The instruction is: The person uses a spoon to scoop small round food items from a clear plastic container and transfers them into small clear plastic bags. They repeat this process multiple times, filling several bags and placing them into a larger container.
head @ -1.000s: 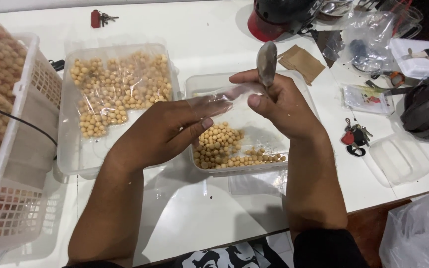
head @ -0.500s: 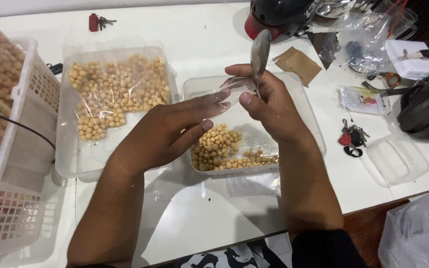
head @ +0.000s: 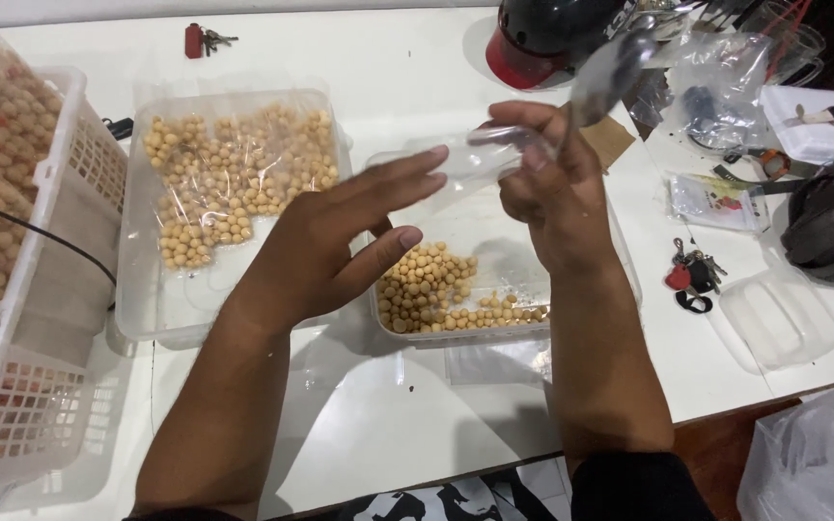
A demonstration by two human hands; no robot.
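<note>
Small clear plastic pouch [head: 480,159], thin and floppy, probably almost weightless and slick between fingertips; best pinched at the open edge, where the two layers can be rubbed apart. Looks glossy, see-through, slightly blurred, apparently empty. Held in the air above the clear rectangular plastic tray of loose pale yellow beans [head: 446,289], between both hands. Right hand [head: 557,188] clenched around one end of the pouch and around the handle of a metal spoon [head: 610,72], bowl pointing up and away. Left hand [head: 340,246] mostly flat, fingers stretched out and touching the other end of the pouch, thumb tucked beneath; whether actually pinching, cannot tell. To the left, a second clear tray holding filled bean pouches [head: 234,183], then a white slotted plastic basket [head: 45,318] with more packs. On the white table [head: 388,415] to the right, a bunch of keys [head: 689,275] and an empty clear lid [head: 782,316].
</note>
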